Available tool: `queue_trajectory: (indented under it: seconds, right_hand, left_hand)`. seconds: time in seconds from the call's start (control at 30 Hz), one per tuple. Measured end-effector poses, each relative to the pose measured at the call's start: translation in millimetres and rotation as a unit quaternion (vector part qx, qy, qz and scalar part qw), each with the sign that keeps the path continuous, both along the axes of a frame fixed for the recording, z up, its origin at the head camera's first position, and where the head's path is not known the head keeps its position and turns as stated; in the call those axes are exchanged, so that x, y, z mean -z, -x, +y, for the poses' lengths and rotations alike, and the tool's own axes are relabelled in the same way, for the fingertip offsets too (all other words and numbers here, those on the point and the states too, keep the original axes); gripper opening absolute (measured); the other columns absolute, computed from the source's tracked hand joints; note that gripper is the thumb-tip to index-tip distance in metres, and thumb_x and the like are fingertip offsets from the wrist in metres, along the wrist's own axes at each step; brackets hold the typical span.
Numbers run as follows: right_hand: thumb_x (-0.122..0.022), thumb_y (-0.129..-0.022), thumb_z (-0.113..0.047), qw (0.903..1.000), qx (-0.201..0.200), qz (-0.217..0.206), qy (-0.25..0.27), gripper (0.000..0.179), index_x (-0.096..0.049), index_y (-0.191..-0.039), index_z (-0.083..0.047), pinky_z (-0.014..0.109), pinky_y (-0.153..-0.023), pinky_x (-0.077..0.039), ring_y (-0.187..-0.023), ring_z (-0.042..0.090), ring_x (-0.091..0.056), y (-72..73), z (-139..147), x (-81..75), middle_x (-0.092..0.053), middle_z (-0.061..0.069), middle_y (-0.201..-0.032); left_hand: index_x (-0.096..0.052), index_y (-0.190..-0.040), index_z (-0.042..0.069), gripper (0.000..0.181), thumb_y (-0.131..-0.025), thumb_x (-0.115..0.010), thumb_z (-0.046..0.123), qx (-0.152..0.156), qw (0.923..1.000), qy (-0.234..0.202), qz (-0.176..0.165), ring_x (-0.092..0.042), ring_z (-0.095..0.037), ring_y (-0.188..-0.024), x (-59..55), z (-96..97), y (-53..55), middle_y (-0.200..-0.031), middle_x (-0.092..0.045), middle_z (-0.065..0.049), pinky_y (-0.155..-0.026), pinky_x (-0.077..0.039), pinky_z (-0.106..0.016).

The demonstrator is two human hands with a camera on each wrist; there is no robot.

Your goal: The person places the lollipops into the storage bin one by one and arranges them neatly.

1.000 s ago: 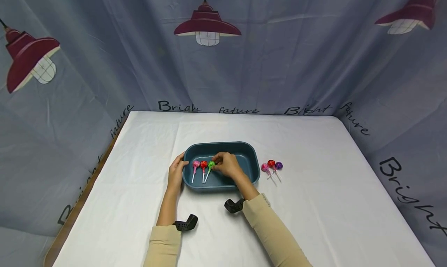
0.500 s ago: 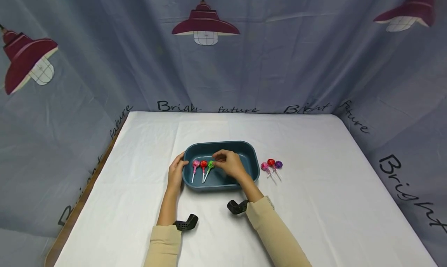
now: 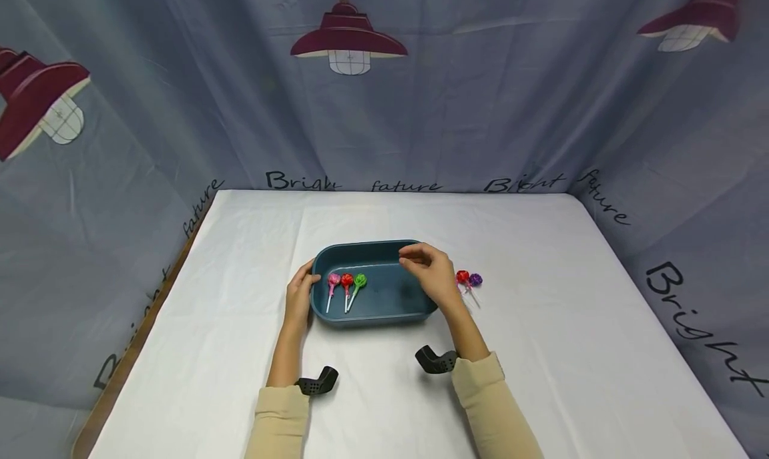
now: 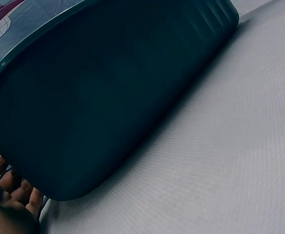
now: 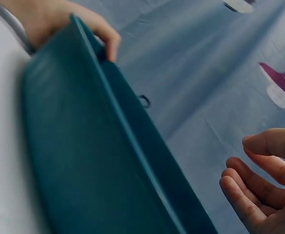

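Observation:
A dark teal tray [image 3: 393, 299] sits on the table, and inside its left half lie a pink lollipop [image 3: 334, 280], a red lollipop [image 3: 346, 280] and a green lollipop [image 3: 360, 281] in a row. My left hand [image 3: 297, 300] grips the tray's left end, thumb over the rim and fingers along the outer wall. Above the tray's right end is my right hand [image 3: 437, 273], fingers loosely bent with nothing between them, as the right wrist view also shows. Just right of that hand lie another red lollipop [image 3: 462, 277] and a purple lollipop [image 3: 476, 280]; a second pink one is mostly hidden behind the hand.
A white cloth [image 3: 571, 325] covers the table. Grey-blue curtains [image 3: 480, 112] printed with red lamps hang behind and at both sides. A brown table edge [image 3: 138, 325] shows at the left.
My right hand has let go of the green lollipop and moved right to the tray's right end. The green lollipop stays beside the red one. My left hand keeps its grip.

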State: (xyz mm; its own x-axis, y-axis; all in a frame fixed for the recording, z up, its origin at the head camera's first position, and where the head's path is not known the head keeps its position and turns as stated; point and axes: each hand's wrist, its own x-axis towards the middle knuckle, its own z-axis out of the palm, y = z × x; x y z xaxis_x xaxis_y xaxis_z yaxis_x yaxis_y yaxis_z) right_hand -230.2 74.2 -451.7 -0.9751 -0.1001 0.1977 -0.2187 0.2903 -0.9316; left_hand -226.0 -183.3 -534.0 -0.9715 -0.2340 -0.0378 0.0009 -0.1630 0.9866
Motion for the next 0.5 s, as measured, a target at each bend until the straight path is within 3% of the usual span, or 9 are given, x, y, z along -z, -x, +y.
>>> queue_trajectory:
  seconds: [0.17,0.23,0.4,0.5]
  right_hand:
    - [-0.066,-0.084,-0.015,0.999,0.043,-0.004,0.015,0.023,-0.066,-0.104,-0.002,0.022,-0.074,-0.049,-0.089,0.018,-0.061,-1.0,24,0.2,-0.066,0.01,-0.099]
    - [-0.067,-0.084,-0.014,0.9977,0.064,-0.008,0.018,0.022,-0.066,-0.103,-0.002,0.018,-0.063,-0.047,-0.086,0.019,-0.061,-0.3,33,2.2,-0.066,0.01,-0.097]
    - [-0.067,-0.083,-0.013,0.9942,0.108,0.0,0.005,0.02,-0.068,-0.1,-0.002,0.014,-0.062,-0.046,-0.082,0.016,-0.061,1.5,54,7.8,-0.067,0.012,-0.095]
    - [-0.066,-0.084,-0.013,0.9915,0.129,0.003,-0.015,0.02,-0.068,-0.099,-0.001,0.014,-0.071,-0.046,-0.082,0.011,-0.061,2.0,66,13.1,-0.067,0.014,-0.095]
  left_hand:
    - [-0.054,-0.127,0.003,0.044,-0.084,-0.048,0.006,-0.007,1.0,-0.001,-0.002,-0.038,-0.014,-0.126,-0.5,-0.1,-0.6,-0.133,-0.049,-0.008,-0.104,-0.027,-0.029]
    - [-0.053,-0.127,0.002,0.044,-0.084,-0.048,0.005,-0.006,1.0,-0.006,0.0,-0.038,-0.015,-0.126,-0.9,0.0,-0.8,-0.133,-0.049,-0.009,-0.104,-0.027,-0.03]
    - [-0.053,-0.127,0.001,0.044,-0.084,-0.047,0.005,-0.004,0.9999,-0.01,0.003,-0.039,-0.016,-0.126,-1.6,0.7,-0.9,-0.133,-0.049,-0.01,-0.104,-0.028,-0.031]
    - [-0.053,-0.127,0.001,0.044,-0.084,-0.047,0.005,-0.002,1.0,-0.008,0.002,-0.038,-0.016,-0.126,-0.9,1.0,-0.4,-0.133,-0.049,-0.009,-0.104,-0.028,-0.03]
